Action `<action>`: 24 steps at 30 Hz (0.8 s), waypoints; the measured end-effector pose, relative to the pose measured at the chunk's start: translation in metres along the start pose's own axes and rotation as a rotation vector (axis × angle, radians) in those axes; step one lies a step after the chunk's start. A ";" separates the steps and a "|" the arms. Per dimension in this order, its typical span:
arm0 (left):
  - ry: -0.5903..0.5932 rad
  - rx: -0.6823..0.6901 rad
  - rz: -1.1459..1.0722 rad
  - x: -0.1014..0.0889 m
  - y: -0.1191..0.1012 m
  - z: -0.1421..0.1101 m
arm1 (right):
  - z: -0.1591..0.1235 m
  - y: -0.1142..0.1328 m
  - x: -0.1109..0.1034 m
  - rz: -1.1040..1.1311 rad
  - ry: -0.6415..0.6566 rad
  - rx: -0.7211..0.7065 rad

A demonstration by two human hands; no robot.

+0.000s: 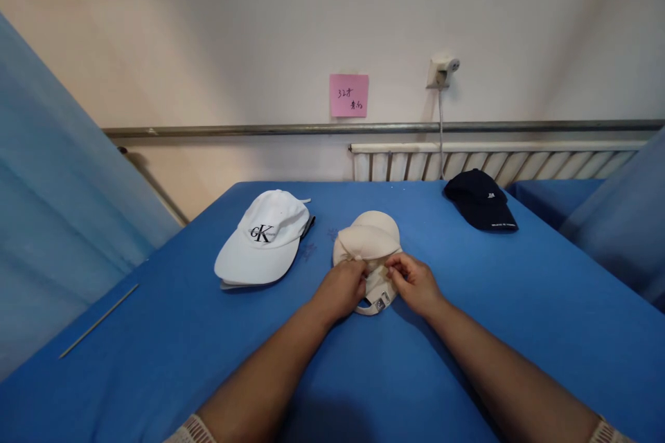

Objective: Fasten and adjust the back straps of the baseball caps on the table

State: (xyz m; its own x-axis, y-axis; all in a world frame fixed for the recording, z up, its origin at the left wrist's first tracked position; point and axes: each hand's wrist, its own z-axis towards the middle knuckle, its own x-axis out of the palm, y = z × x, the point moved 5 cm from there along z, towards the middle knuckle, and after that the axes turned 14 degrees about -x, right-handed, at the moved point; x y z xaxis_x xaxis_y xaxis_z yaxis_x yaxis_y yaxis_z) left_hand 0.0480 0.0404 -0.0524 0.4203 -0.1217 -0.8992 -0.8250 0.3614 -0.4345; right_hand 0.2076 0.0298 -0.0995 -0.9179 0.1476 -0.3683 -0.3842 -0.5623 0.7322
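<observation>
A beige baseball cap (370, 241) lies in the middle of the blue-covered table, its brim pointing away from me and its strap with a metal buckle towards me. My left hand (343, 287) is closed on the cap's left edge, the fingertips partly hidden inside it. On the opposite side my right hand (415, 282) pinches the cap's right edge between thumb and fingers. The opening of the cap shows between the two hands, with its pale lining visible.
A white cap (267, 232) with black letters sits to the left, apparently on another cap. At the far right rests a dark navy cap (478, 199). A thin stick (98, 322) lies at the left edge. Behind run a metal rail (291, 129) and a radiator (499, 159).
</observation>
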 end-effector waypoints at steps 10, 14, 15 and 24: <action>-0.089 0.355 -0.095 -0.014 -0.039 -0.026 | 0.004 -0.004 -0.016 -0.088 -0.083 0.046; -0.203 0.267 -0.209 -0.027 -0.028 -0.024 | 0.004 -0.004 -0.017 -0.084 -0.118 0.044; -0.265 0.230 -0.215 -0.032 -0.023 -0.022 | 0.004 -0.004 -0.017 -0.079 -0.119 0.041; -0.334 0.212 0.010 -0.038 -0.014 -0.011 | 0.007 0.032 -0.012 -0.162 0.041 -0.125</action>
State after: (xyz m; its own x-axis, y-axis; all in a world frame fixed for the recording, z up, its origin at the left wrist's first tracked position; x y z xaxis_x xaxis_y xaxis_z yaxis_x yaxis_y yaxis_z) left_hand 0.0393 0.0304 -0.0127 0.5409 0.1773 -0.8222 -0.7479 0.5486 -0.3738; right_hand 0.2053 0.0157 -0.0672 -0.8394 0.2125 -0.5002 -0.5089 -0.6306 0.5861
